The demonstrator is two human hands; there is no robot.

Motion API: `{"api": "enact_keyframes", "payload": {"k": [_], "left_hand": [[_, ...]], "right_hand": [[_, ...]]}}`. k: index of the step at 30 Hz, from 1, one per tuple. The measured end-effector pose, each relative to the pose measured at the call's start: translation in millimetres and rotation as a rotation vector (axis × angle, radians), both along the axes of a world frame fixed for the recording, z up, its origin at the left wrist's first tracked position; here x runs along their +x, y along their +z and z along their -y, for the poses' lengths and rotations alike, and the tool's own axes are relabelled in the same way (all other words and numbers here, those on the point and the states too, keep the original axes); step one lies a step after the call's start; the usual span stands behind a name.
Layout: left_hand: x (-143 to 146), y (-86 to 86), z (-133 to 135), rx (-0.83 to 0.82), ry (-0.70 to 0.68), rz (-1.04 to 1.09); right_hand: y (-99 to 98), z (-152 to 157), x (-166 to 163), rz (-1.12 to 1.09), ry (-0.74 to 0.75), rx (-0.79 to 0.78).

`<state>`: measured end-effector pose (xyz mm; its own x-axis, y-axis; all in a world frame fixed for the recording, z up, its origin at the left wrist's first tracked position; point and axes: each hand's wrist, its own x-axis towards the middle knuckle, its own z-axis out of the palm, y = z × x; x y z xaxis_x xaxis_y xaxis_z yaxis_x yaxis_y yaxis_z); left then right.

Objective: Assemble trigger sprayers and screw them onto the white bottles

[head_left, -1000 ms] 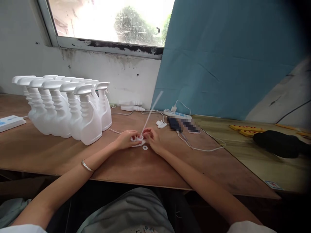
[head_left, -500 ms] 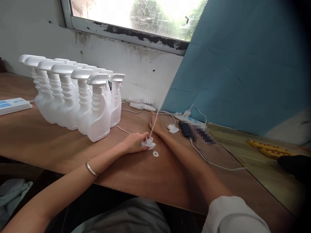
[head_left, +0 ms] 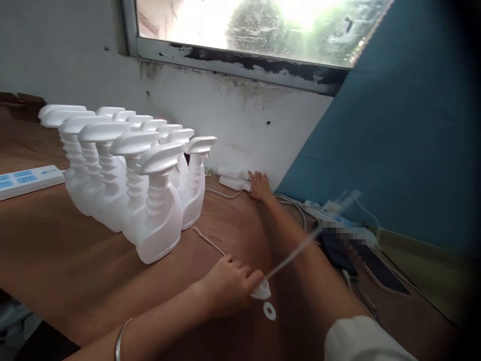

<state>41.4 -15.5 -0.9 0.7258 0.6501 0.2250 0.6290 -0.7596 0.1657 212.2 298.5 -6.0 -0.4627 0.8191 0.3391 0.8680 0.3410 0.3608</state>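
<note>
Fingers (head_left: 259,177) of your right hand (head_left: 260,189), well beyond the upright spray bottles (head_left: 160,215), reach the white bottles (head_left: 233,183) lying by the wall (head_left: 240,115); whether they grip, cannot tell. Your left hand (head_left: 230,283) has its fingers closed on the white sprayer head (head_left: 262,290), blurred tube (head_left: 295,254) slanting up rightward, flat ring (head_left: 273,316) just beside

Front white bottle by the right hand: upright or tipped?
Tipped over: the white bottle lies lengthwise on the table, the right hand at one end, while the sprayer bottles stand upright.

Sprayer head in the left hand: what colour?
The sprayer head is white; it shows best in the head view.
</note>
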Motion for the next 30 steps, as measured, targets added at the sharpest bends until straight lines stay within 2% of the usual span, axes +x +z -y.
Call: {"api": "enact_keyframes", "payload": {"k": [6,14,18,23,27,30], "left_hand": [[1,-3.5,-1,0.003,0.006,0.008],[-1,-2.0,-4,-0.016,0.005,0.001],[-3,2.9,-3,-0.031,0.019,-0.022],[-5,5.1,-1,-0.053,0.037,0.012],[-7,3.4,-1,-0.053,0.039,0.155],[-9,1.6,-2,-0.051,0.067,0.273]], "right_hand": [[1.6,-18,-6,-0.058,-0.028,-0.073],[5.6,7,-7,-0.157,-0.091,-0.123],[12.2,46,-3,-0.16,-0.125,-0.126],[12.9,116,9,-0.149,-0.173,-0.151],[8.1,169,22,-0.194,-0.244,-0.164],[7.5,198,32,-0.249,-0.291,-0.155]]}}
